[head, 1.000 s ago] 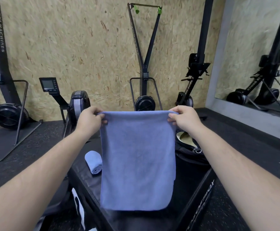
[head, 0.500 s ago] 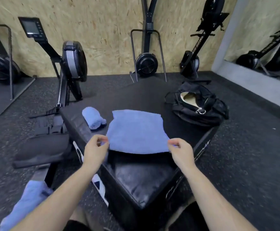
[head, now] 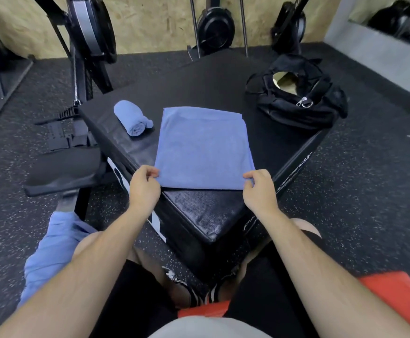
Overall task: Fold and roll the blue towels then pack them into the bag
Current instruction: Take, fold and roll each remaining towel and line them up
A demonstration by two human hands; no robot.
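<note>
A folded blue towel lies flat on the black padded box. My left hand pinches its near left corner and my right hand pinches its near right corner. A rolled blue towel rests on the box to the left of the flat one. The black bag sits unzipped at the box's far right corner. More blue towel cloth hangs over my left thigh.
A rowing machine with its seat and foot plate stands close on the left of the box. Other fitness machines line the wooden wall behind. Speckled rubber floor surrounds the box. A red cushion is under me at the right.
The towel, held up hanging in front of me a second ago, has come down and now lies flat on the box. My hands have stayed on its corners, and my view has tilted downward.
</note>
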